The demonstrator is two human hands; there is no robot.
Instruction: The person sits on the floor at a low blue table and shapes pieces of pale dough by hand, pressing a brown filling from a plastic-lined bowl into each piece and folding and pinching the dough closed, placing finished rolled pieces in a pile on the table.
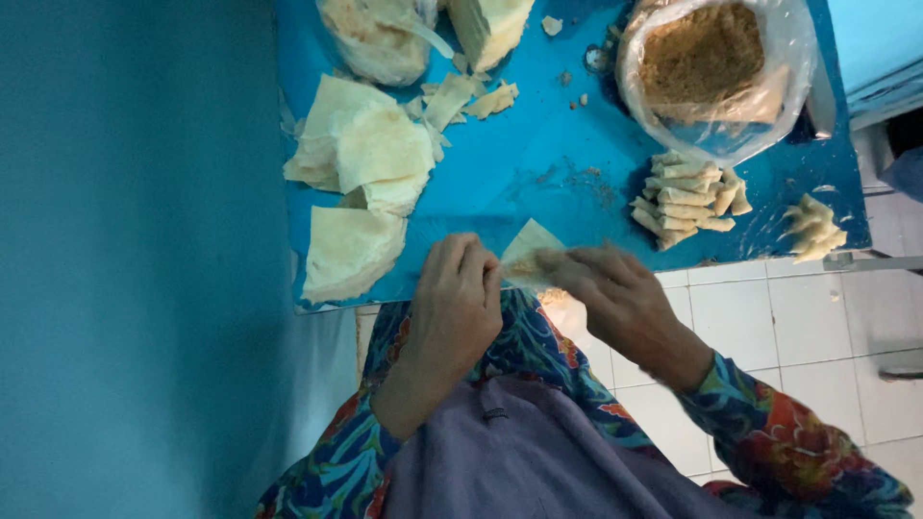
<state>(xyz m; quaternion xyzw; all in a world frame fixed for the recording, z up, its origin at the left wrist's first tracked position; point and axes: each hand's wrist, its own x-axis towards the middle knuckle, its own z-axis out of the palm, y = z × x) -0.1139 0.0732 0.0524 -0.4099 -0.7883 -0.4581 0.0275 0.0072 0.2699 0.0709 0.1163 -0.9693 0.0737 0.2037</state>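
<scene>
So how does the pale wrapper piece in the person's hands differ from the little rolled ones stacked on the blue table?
The thin pale wrapper piece is a single flat sheet with a pointed corner, pinched between the left hand and right hand; the small rolled pastry sticks are many, folded into narrow tubes. The sheet is held above the table edge, while the rolls lie piled on the blue table, untouched. Both share the same pale cream dough colour.

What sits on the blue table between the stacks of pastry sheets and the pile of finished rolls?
In the head view, mostly bare blue table with a few crumbs separates the pastry sheets from the rolls.
</scene>
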